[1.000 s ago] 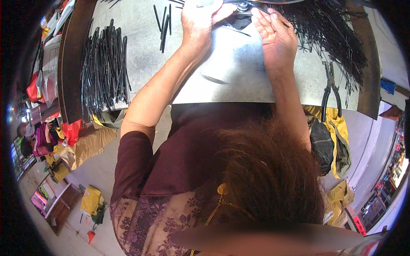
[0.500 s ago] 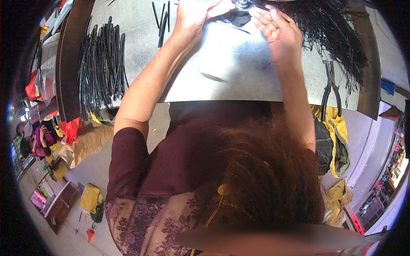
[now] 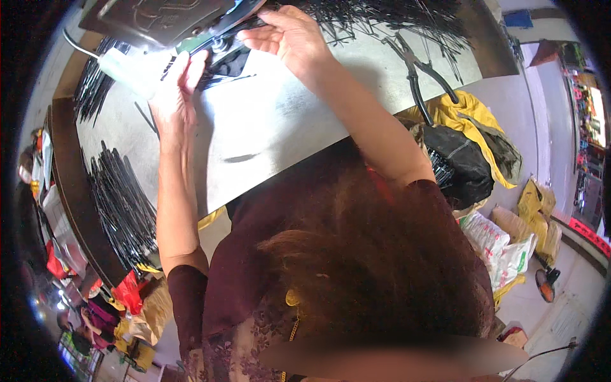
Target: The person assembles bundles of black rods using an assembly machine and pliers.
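The view swings, baring a dark panel. Left hand and right hand stay busy beside it; their grip I cannot tell

The left forearm rises almost straight, the left hand lifted with two digits pointing up, slightly apart; the right forearm slants up and leftward, the right hand turned inward, fingers loosely bent
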### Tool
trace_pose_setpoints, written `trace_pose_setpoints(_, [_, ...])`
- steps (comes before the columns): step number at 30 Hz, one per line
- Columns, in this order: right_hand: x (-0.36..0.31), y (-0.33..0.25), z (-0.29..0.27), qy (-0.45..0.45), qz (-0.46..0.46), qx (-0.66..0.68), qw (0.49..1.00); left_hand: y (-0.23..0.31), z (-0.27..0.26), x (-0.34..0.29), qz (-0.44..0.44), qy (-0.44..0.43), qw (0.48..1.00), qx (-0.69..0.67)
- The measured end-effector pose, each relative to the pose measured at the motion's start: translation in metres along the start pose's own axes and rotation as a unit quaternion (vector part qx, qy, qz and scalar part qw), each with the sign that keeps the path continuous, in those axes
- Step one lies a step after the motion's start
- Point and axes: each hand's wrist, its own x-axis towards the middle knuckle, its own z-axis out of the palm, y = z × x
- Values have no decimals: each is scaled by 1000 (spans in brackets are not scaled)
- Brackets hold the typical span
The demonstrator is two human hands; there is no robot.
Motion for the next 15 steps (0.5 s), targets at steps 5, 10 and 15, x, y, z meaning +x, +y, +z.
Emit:
trace_pose_setpoints(5, [-20,-52,-21,-10,172,-45,984,-9,-5,3,-2,70,985,-158])
trace_pose_setpoints(10, [-12,-95,-131,68,-185,-710,676,2,-18,-4,-28,101,981,-164])
trace_pose_setpoints(15, [-3,-124,-174,85,-96,-883,452,3,2,-16,-43,81,991,-99])
